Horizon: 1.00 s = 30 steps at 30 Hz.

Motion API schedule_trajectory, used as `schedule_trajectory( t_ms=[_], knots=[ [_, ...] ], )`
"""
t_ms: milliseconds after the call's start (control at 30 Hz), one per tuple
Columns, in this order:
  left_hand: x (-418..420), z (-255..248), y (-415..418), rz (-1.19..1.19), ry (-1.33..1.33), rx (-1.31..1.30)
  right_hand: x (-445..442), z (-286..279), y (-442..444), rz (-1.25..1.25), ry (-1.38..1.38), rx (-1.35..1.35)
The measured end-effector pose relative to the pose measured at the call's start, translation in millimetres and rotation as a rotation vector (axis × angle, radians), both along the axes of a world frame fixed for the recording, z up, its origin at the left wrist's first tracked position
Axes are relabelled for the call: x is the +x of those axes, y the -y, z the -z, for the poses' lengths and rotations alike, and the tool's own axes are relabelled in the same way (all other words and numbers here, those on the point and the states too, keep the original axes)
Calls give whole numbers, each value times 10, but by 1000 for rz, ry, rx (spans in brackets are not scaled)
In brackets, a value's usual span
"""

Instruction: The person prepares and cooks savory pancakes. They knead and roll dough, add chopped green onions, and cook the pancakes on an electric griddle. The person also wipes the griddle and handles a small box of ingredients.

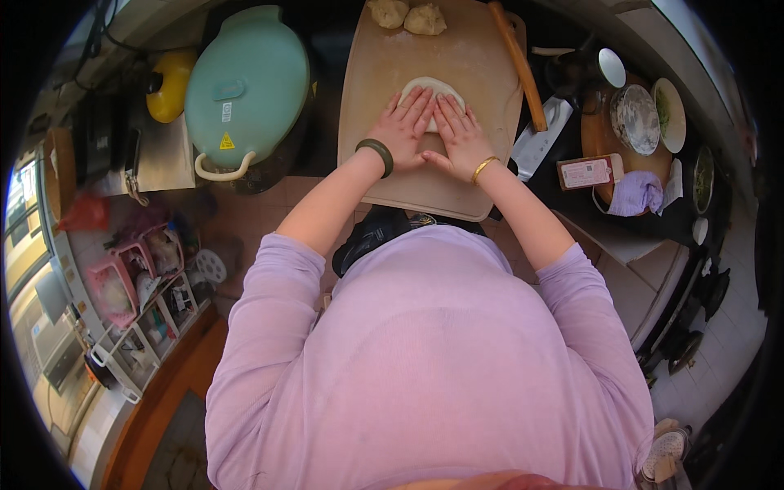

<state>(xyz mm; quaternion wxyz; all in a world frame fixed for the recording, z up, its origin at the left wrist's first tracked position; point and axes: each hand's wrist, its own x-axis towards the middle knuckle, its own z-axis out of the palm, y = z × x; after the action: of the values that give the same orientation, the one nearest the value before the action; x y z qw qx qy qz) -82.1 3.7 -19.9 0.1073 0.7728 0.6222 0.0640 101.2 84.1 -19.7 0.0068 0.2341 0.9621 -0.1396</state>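
Note:
A flattened round of pale dough (430,84) lies on a large tan cutting board (429,191) in front of me. My left hand (405,124), with a dark green bangle at its wrist, rests flat on the left part of the dough. On the right part my right hand (456,131) lies palm down, a gold bracelet at the wrist. The two hands meet near the fingertips and cover much of the round. Two rough dough lumps (425,19) sit at the board's far end. Along the right edge a wooden rolling pin (519,68) lies lengthwise.
A cleaver (542,139) lies right of the board. Beyond it are a flour-dusted bowl (635,119), a bowl with chopped greens (672,115), a box (585,173) and a purple cloth (637,193). A teal lidded electric cooker (257,67) and a yellow lid (174,86) stand left.

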Motion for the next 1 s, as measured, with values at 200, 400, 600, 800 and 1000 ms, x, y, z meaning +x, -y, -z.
schedule_trajectory(
  t_ms=[200, 400, 600, 800, 1000],
  knots=[
    [-130, -211, 20, 28, 40, -262, -26, -517, -335, -81, 349, -369],
    [-242, 5, -119, -6, -33, -119, -226, -10, -310, 21, 16, 61],
    [-666, -183, -695, -293, 576, -233, -256, -36, -934, 327, -271, -648],
    [-81, -202, -794, -392, 24, -299, -419, -145, -589, 518, 191, -447],
    [-459, -772, -666, -199, 530, -116, -171, -355, -633, 389, -488, -575]
  ],
)
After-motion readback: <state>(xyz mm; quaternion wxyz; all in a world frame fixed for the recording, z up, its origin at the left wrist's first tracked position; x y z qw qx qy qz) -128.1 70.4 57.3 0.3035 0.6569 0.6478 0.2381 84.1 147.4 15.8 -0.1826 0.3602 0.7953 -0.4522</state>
